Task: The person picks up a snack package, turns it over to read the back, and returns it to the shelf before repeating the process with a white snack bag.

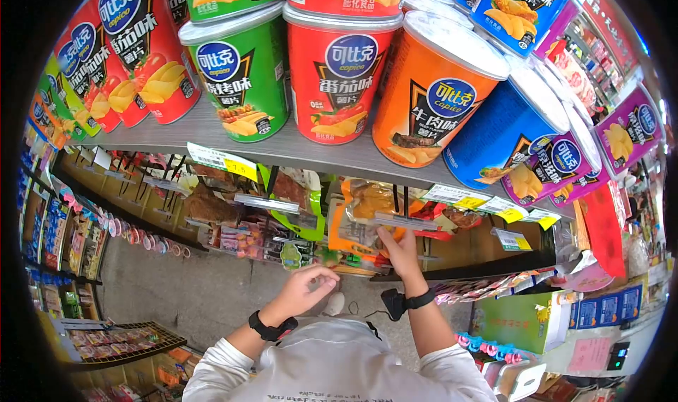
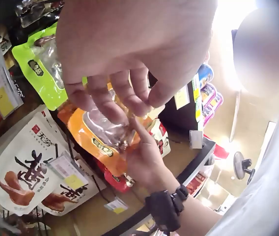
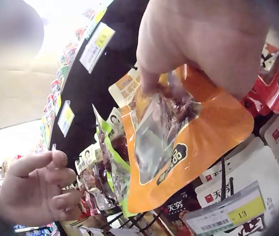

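My right hand (image 1: 402,255) grips an orange snack bag with a clear window (image 3: 210,140), thumb and fingers pinching the plastic near one edge. Dark brown food shows through the window. The bag is at the hanging hooks under the shelf; its top is partly hidden by the hand in the right wrist view. My left hand (image 1: 308,290) hovers nearer my body, to the left of the bag, fingers loosely bent and holding nothing. Beside the orange bag hangs a green-edged snack bag (image 2: 43,73).
Potato chip cans, such as a red one (image 1: 342,80) and an orange one (image 1: 434,95), line the shelf (image 1: 318,155) above the hands. Price tags (image 3: 228,216) stick out from the hooks. White snack bags (image 2: 24,162) hang close by. A low wire rack (image 1: 120,342) stands at left.
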A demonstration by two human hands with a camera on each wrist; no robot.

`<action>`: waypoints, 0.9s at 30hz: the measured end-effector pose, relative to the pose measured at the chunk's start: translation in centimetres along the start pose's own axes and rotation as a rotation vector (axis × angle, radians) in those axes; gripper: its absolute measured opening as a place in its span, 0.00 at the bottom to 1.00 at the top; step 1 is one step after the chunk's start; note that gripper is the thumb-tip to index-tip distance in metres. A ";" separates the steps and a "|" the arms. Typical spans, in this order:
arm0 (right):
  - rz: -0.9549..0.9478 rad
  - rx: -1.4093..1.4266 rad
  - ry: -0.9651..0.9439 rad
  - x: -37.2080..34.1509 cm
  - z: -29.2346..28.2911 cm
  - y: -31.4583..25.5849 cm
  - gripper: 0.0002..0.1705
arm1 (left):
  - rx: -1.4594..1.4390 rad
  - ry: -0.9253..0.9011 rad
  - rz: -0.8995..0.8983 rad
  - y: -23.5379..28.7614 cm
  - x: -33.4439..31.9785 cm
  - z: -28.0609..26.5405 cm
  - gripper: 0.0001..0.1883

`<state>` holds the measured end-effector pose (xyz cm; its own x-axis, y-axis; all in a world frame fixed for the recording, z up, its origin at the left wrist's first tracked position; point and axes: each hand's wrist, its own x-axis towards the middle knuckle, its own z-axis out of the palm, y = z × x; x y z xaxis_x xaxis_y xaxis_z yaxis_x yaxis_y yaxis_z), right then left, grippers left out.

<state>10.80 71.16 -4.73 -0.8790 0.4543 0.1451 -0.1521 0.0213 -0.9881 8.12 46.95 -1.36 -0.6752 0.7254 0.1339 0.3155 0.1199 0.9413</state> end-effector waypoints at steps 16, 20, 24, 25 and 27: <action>0.159 0.239 0.068 -7.9 1.2 -5.7 0.20 | -0.012 -0.075 0.108 -0.1 -2.9 -3.7 0.08; 0.175 0.181 0.071 -7.0 1.2 -4.9 0.19 | -0.030 -0.128 0.112 -0.7 -4.1 -4.7 0.08; 0.108 0.149 0.102 -4.8 1.8 -5.1 0.19 | -0.031 -0.130 0.143 -1.1 -5.2 -5.6 0.08; 0.140 0.125 0.096 -3.8 1.5 -4.7 0.18 | -0.033 -0.122 0.119 -1.0 -5.6 -5.8 0.08; 0.168 0.126 0.108 -2.1 1.4 -4.2 0.18 | -0.042 -0.108 0.102 -1.0 -6.3 -6.1 0.08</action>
<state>12.67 68.86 -0.83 -0.8442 0.5351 -0.0335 -0.0694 -0.1711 -0.9828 7.97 38.08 -1.26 -0.5650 0.8011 0.1975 0.3489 0.0150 0.9371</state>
